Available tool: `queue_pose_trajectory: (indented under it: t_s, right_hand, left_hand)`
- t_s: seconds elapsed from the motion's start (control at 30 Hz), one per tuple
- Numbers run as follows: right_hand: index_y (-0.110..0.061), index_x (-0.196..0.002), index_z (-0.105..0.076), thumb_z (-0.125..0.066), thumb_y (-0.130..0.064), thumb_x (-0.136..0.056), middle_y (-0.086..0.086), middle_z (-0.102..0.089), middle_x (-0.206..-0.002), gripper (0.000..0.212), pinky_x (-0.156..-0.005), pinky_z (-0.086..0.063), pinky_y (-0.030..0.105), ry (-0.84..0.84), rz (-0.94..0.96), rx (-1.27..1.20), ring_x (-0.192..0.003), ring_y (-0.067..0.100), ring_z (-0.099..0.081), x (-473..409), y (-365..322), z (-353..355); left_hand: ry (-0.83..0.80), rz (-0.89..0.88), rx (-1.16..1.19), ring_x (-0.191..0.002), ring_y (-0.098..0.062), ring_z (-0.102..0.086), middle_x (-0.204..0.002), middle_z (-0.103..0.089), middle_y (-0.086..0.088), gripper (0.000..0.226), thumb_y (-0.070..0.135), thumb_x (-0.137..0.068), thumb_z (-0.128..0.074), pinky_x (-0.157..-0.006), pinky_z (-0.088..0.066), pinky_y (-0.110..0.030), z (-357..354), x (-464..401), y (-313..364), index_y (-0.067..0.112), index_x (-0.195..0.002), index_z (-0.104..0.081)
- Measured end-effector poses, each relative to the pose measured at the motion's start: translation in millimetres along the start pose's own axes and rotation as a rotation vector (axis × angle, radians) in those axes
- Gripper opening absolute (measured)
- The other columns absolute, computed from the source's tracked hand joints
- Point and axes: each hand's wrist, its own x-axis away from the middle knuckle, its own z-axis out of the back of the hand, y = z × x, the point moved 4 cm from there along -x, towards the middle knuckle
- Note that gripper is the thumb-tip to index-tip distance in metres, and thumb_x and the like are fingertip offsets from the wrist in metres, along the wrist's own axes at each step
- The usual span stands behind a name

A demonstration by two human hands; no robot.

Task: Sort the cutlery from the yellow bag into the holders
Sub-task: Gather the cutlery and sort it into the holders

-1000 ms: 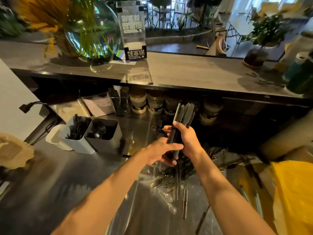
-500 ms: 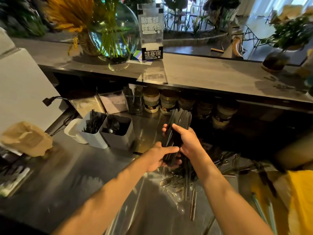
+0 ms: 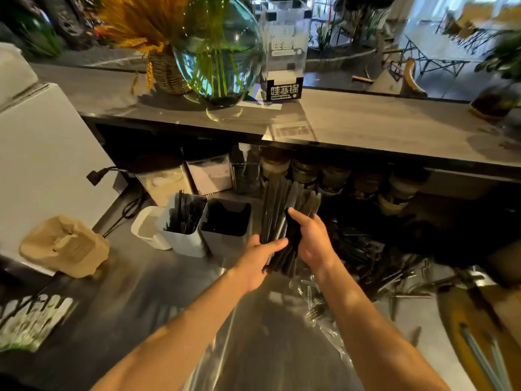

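Overhead, at about twelve o'clock on the upper counter, a clear acrylic sign (image 3: 284,49) carried a black strip with white Chinese characters, 哇塞锅; its upper print was too blurred to read. A round glass vase (image 3: 218,52) of green stems stood just beside it at eleven o'clock. Below, both hands gripped one bundle of black knives (image 3: 284,218), blades fanned upward: the left hand (image 3: 258,258) curled round its lower end, thumb across the front, and the right hand (image 3: 314,239) wrapped the middle. Three holders stood at ten o'clock: a white one (image 3: 148,230), a pale one (image 3: 183,230) filled with black cutlery, and a grey one (image 3: 225,221). Loose cutlery (image 3: 366,255) lay at three o'clock, the yellow bag (image 3: 479,340) at four.
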Motion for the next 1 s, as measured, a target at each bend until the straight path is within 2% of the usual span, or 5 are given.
queue_pose_trajectory:
  t_s: [0.23,0.4,0.57,0.93,1.0]
  right_hand:
    - [-0.003,-0.127,-0.061,-0.059,-0.006,-0.098,0.020,-0.071,-0.118,0.030,-0.088,-0.059,0.045,0.103,0.087,-0.028,-0.104,0.033,-0.071,-8,21,-33]
    - [-0.003,-0.126,-0.062,-0.057,-0.013,-0.100,0.019,-0.071,-0.116,0.028,-0.084,-0.058,0.043,0.158,0.076,-0.035,-0.102,0.033,-0.072,-15,31,-48]
    - [-0.003,-0.119,-0.065,-0.054,-0.009,-0.101,0.016,-0.074,-0.107,0.022,-0.078,-0.059,0.040,0.132,0.113,0.075,-0.098,0.030,-0.073,-18,37,-64]
    - [-0.011,-0.112,-0.064,-0.068,-0.005,-0.092,0.012,-0.075,-0.100,0.021,-0.078,-0.060,0.040,0.177,0.156,0.076,-0.093,0.028,-0.075,-28,39,-83]
    - [-0.011,-0.108,-0.064,-0.067,-0.005,-0.092,0.010,-0.074,-0.095,0.017,-0.078,-0.060,0.040,0.171,0.158,0.090,-0.089,0.027,-0.075,-30,38,-84]
  left_hand:
    - [0.083,-0.049,0.094,-0.105,-0.026,-0.069,-0.114,-0.072,-0.010,0.036,0.015,-0.093,-0.067,-0.084,-0.055,-0.041,41,-6,21,0.018,-0.129,-0.059]
    - [-0.043,-0.091,0.025,-0.084,-0.009,-0.073,-0.096,-0.077,0.001,0.023,0.013,-0.097,-0.060,-0.062,-0.055,-0.023,59,-2,40,0.018,-0.119,-0.064]
    - [-0.029,-0.150,-0.118,-0.096,-0.023,-0.071,-0.100,-0.076,-0.010,0.023,0.004,-0.088,-0.071,-0.085,-0.057,-0.036,68,-4,55,0.016,-0.107,-0.072]
    - [-0.025,-0.079,0.084,-0.083,-0.015,-0.063,-0.087,-0.068,-0.001,0.014,0.011,-0.097,-0.060,-0.064,-0.045,-0.030,84,-6,67,0.025,-0.095,-0.062]
    - [-0.018,-0.072,0.068,-0.086,-0.017,-0.066,-0.091,-0.070,-0.004,0.012,0.012,-0.096,-0.060,-0.067,-0.049,-0.032,86,-7,70,0.021,-0.104,-0.065]
